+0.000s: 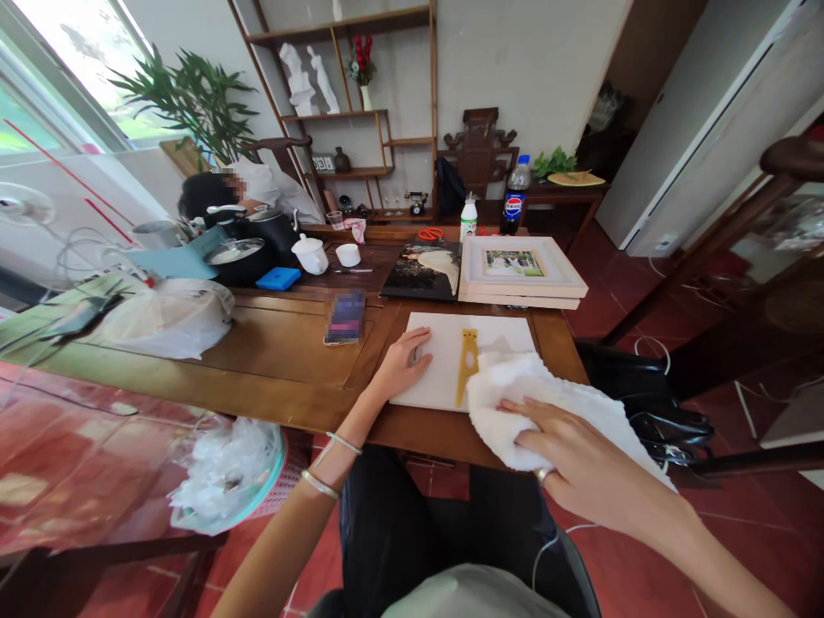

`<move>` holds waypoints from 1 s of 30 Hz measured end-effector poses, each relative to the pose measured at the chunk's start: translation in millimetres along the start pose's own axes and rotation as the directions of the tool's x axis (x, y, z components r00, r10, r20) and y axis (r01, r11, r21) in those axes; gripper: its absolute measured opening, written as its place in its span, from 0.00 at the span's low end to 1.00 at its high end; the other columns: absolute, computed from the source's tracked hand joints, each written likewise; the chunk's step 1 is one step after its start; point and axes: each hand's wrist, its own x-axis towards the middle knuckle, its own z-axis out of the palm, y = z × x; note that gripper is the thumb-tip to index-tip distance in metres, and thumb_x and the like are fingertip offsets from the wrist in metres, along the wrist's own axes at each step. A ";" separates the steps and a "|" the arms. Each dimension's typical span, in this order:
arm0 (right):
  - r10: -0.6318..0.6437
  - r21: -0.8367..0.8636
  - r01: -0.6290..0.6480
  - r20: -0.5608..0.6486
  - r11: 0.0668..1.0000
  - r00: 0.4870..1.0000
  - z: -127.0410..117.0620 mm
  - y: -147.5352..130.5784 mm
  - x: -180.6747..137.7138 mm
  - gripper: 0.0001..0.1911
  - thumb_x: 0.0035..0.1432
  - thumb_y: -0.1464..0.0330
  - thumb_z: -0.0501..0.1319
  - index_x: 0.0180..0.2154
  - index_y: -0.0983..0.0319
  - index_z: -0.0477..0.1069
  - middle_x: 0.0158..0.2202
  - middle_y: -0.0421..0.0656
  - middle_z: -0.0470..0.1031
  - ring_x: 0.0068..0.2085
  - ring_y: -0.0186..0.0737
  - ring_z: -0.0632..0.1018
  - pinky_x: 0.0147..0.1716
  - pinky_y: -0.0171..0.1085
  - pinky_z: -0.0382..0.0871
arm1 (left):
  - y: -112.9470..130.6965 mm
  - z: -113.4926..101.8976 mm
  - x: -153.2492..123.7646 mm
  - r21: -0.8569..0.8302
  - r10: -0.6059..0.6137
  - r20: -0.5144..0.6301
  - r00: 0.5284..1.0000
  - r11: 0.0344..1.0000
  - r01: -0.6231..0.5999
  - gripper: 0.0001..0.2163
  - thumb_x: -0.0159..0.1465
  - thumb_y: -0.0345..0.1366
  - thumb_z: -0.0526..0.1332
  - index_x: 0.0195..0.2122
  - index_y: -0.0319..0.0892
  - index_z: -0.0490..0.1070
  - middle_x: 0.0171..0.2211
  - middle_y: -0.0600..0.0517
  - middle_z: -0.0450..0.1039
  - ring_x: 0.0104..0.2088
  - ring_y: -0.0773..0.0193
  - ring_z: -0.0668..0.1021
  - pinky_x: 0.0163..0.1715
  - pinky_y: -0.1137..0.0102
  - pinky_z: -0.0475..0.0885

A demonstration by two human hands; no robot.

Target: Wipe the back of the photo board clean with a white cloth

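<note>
Your white cloth [505, 373] lies partly over the right near part of a white panel [441, 382], its loose end trailing past the tabletop's [283, 348] front edge. A yellow strip [468, 365] lies on the panel, just beside the cloth. Your right hand [557, 446] bears down on the cloth from above, its fingers bent and gripping the folds. Your left hand [404, 365] rests palm down on the panel's left side, fingers spread and holding nothing, the forearm crossing the front edge. The panel reaches close to that edge; bare wood lies to its left, up to a phone [346, 318].

Beyond the panel stands a framed picture [521, 268]. Along the far edge you have a cola bottle [515, 202] nearly full of dark liquid and a small white bottle [469, 221], contents hidden. Left of these are a white cup [348, 255] and a lidded white pot [310, 256], insides unseen. Below the front edge, a floor basket [276, 472] holds crumpled plastic bags [225, 472].
</note>
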 end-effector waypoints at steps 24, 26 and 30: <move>-0.193 0.044 0.194 -0.019 0.980 0.981 24.5 -17.6 26.9 0.19 0.40 0.79 0.56 0.36 0.61 0.75 0.62 0.48 0.59 0.62 0.50 0.60 0.60 0.47 0.55 | -1.2 2.2 0.6 0.028 0.017 -0.011 1.000 0.999 -0.017 0.17 0.58 0.31 0.59 0.50 0.38 0.70 0.54 0.42 0.69 0.56 0.54 0.70 0.58 0.57 0.64; -0.176 0.049 0.178 -0.033 0.983 0.984 23.0 -9.9 33.9 0.19 0.42 0.79 0.55 0.37 0.61 0.75 0.61 0.47 0.62 0.60 0.50 0.63 0.58 0.46 0.58 | -0.9 2.1 0.6 0.030 0.016 -0.013 1.000 0.999 -0.016 0.17 0.58 0.31 0.59 0.50 0.38 0.70 0.54 0.42 0.69 0.56 0.54 0.70 0.58 0.57 0.64; 0.007 0.035 -0.004 -0.105 0.999 0.994 10.5 18.2 64.8 0.17 0.49 0.78 0.53 0.40 0.62 0.72 0.46 0.48 0.75 0.47 0.47 0.75 0.45 0.41 0.67 | -1.0 1.8 0.7 0.030 0.015 -0.008 1.000 0.999 -0.015 0.17 0.58 0.32 0.59 0.50 0.38 0.70 0.54 0.42 0.69 0.56 0.54 0.70 0.58 0.57 0.63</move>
